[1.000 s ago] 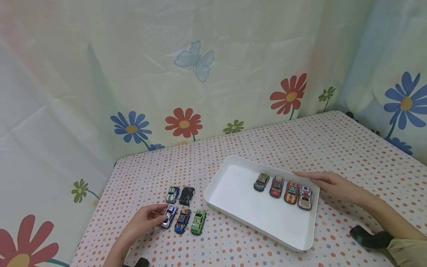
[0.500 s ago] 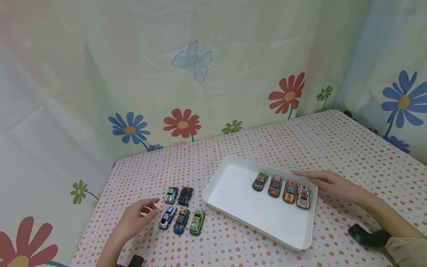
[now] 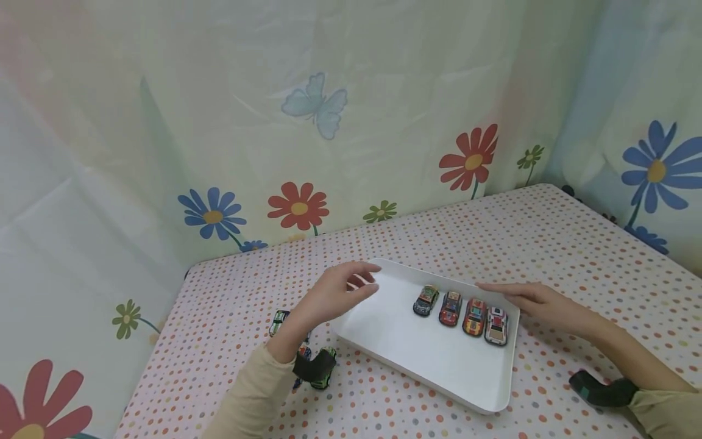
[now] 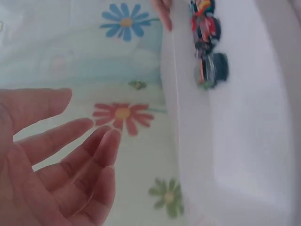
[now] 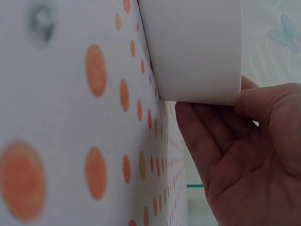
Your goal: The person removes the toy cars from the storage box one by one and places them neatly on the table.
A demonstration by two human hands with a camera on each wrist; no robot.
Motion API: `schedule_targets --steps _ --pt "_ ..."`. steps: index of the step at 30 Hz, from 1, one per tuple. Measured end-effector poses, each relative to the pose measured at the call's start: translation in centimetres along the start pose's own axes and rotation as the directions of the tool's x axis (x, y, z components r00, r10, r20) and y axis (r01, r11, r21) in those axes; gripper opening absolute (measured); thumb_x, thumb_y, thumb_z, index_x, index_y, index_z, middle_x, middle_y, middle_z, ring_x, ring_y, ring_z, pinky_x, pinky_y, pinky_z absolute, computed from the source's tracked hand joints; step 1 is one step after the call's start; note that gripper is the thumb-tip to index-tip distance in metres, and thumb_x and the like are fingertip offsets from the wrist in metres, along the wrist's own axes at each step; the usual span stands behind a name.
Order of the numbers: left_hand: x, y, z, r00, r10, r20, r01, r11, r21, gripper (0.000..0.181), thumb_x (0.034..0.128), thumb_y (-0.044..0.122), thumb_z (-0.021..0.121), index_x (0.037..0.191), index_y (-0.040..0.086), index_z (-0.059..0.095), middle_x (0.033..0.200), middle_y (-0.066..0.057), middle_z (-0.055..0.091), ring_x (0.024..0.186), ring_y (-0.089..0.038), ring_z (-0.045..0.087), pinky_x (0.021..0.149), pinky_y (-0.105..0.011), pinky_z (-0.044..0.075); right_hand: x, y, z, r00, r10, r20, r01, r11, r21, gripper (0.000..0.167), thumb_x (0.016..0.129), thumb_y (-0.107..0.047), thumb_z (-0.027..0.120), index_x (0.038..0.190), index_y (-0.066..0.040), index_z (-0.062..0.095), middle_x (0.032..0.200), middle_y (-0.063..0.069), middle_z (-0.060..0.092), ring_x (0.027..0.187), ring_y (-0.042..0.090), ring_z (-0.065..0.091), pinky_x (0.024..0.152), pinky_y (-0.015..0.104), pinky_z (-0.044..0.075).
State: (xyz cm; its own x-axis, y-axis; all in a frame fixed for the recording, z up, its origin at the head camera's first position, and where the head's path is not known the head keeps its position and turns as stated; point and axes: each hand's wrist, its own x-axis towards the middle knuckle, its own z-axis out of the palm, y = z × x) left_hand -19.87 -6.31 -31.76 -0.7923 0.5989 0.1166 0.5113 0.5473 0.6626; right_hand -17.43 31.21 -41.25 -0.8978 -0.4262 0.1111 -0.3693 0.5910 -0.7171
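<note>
My left hand [image 3: 333, 294] hovers over the left end of the white tray [image 3: 417, 350], fingers loosely bent and holding nothing. In the left wrist view its fingers [image 4: 77, 174] are spread beside the tray wall. My right hand [image 3: 548, 306] rests against the tray's far right corner; in the right wrist view the fingers [image 5: 200, 134] touch the outer wall by the rim. Inside the tray stand a dark toy car [image 3: 426, 300], a red one [image 3: 451, 308], a red-and-yellow one [image 3: 475, 317] and a white-and-red one [image 3: 496, 327] in a row.
Left of the tray, a white-and-green toy car [image 3: 278, 321] and a green toy car [image 3: 322, 383] show on the dotted tablecloth [image 3: 219, 341]. My left forearm partly or fully hides the other cars there. A flowered curtain [image 3: 247, 122] hangs behind the table.
My left hand has left the white-and-blue toy car and moved right and up, with nothing in it, to above the tray. My right hand has stayed at the tray corner.
</note>
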Motion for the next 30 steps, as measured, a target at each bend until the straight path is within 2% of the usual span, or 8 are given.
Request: schedule_targets --steps 5,8,12,14,16,18,24,30 --pt "4.7 0.2 2.5 0.987 -0.048 0.152 0.063 0.993 -0.099 0.032 0.0934 0.018 0.060 0.124 0.006 0.060 0.098 -0.002 0.063 0.088 -0.015 0.061 0.073 -0.027 0.047 -0.3 0.0 0.3 1.000 0.014 0.016 -0.015 0.999 0.036 0.036 0.099 -0.005 0.042 0.134 -0.005 0.052 0.135 0.021 0.045 0.116 -0.001 0.038 0.087 0.025 0.043" --pt "6.7 -0.3 4.3 0.972 -0.109 0.210 0.135 0.984 -0.113 0.032 0.0924 0.019 0.061 0.122 0.006 0.062 0.093 0.000 0.063 0.084 -0.013 0.061 0.074 -0.027 0.045 -0.4 0.1 0.5 0.999 0.022 0.030 -0.024 0.998 0.057 0.036 0.100 -0.005 0.041 0.134 -0.003 0.050 0.135 0.022 0.045 0.116 0.001 0.041 0.087 0.025 0.043" --pt "8.5 -1.3 6.4 0.944 -0.188 0.270 0.215 0.974 -0.074 0.033 0.0903 0.020 0.063 0.121 0.007 0.062 0.096 -0.002 0.063 0.084 -0.012 0.058 0.075 -0.028 0.045 -0.4 0.1 0.4 0.999 0.013 0.032 -0.014 0.999 0.041 0.036 0.100 -0.006 0.040 0.134 -0.001 0.049 0.133 0.025 0.045 0.118 0.027 0.047 0.086 0.036 0.047" --pt "9.1 -1.6 7.1 0.927 -0.214 0.308 0.237 0.971 -0.037 0.036 0.0900 0.022 0.064 0.123 0.008 0.061 0.099 -0.003 0.063 0.084 -0.011 0.057 0.077 -0.029 0.045 -0.4 0.1 0.4 1.000 0.012 0.026 -0.013 0.999 0.031 0.035 0.100 -0.006 0.040 0.134 -0.001 0.049 0.133 0.025 0.045 0.118 0.025 0.048 0.085 0.035 0.047" --pt "9.4 -1.7 7.7 0.912 -0.222 0.345 0.237 0.971 -0.001 0.039 0.0897 0.022 0.065 0.125 0.008 0.059 0.098 -0.003 0.062 0.082 -0.012 0.058 0.076 -0.029 0.045 -0.4 0.2 0.4 0.999 0.027 0.024 -0.028 0.999 0.036 0.036 0.100 -0.005 0.040 0.134 -0.001 0.049 0.134 0.025 0.045 0.112 0.014 0.050 0.080 0.029 0.047" --pt "9.6 -1.8 8.1 0.904 -0.227 0.361 0.227 0.973 0.043 0.041 0.0893 0.023 0.065 0.127 0.009 0.058 0.091 -0.001 0.062 0.077 -0.011 0.058 0.072 -0.027 0.044 -0.4 0.2 0.4 0.999 0.037 0.023 -0.038 0.999 0.037 0.036 0.100 -0.005 0.041 0.134 -0.001 0.049 0.134 0.024 0.045 0.111 0.007 0.049 0.078 0.024 0.046" --pt "10.1 -1.8 9.2 0.929 -0.225 0.294 0.197 0.973 0.122 0.035 0.0865 0.020 0.069 0.118 0.006 0.062 0.087 0.000 0.061 0.073 -0.009 0.054 0.064 -0.022 0.043 -0.3 0.0 0.1 0.999 0.043 0.016 -0.043 0.999 0.022 0.036 0.100 -0.006 0.041 0.135 -0.004 0.050 0.134 0.022 0.046 0.117 0.013 0.045 0.081 0.024 0.045" --pt "10.1 -2.1 9.3 0.940 -0.231 0.249 0.209 0.972 0.112 0.034 0.0843 0.021 0.072 0.115 0.008 0.064 0.093 0.000 0.060 0.079 -0.010 0.054 0.066 -0.023 0.045 0.0 -0.4 -0.1 0.999 0.046 0.016 -0.047 0.999 0.011 0.036 0.100 -0.003 0.040 0.134 -0.001 0.049 0.134 0.025 0.044 0.115 0.037 0.048 0.079 0.032 0.048"
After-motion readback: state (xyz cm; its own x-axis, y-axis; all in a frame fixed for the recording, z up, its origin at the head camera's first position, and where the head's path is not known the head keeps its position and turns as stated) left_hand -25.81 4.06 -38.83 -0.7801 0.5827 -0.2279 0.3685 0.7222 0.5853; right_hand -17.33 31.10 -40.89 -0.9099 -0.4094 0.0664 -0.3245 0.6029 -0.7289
